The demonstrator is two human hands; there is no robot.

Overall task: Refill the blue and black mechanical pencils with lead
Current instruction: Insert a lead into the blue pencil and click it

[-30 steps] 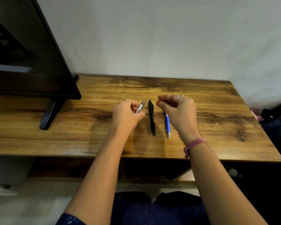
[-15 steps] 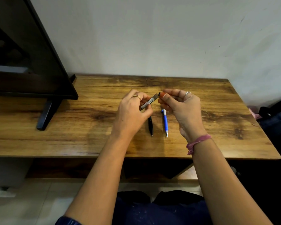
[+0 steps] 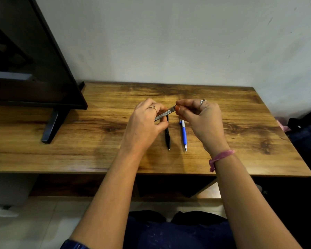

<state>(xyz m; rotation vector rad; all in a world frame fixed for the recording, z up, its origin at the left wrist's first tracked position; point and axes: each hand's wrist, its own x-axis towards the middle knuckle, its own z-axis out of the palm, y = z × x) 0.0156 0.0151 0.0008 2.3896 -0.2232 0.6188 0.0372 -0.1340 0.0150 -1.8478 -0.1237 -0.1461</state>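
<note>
A black mechanical pencil (image 3: 167,138) and a blue-and-white mechanical pencil (image 3: 183,134) lie side by side on the wooden table (image 3: 79,141), tips toward me. Above their far ends my left hand (image 3: 144,126) holds a thin grey lead case (image 3: 164,115), tilted up to the right. My right hand (image 3: 201,121) pinches the case's upper right end with thumb and fingers. The hands hide the pencils' far ends.
A black monitor (image 3: 25,69) on a black foot (image 3: 51,126) stands at the table's left. A white wall runs behind the table. Dark bags (image 3: 307,133) sit off the right edge. My knees are below the front edge.
My left hand lifted the lead case off the table and my right hand came in to pinch its upper end. Both pencils stayed where they lay.
</note>
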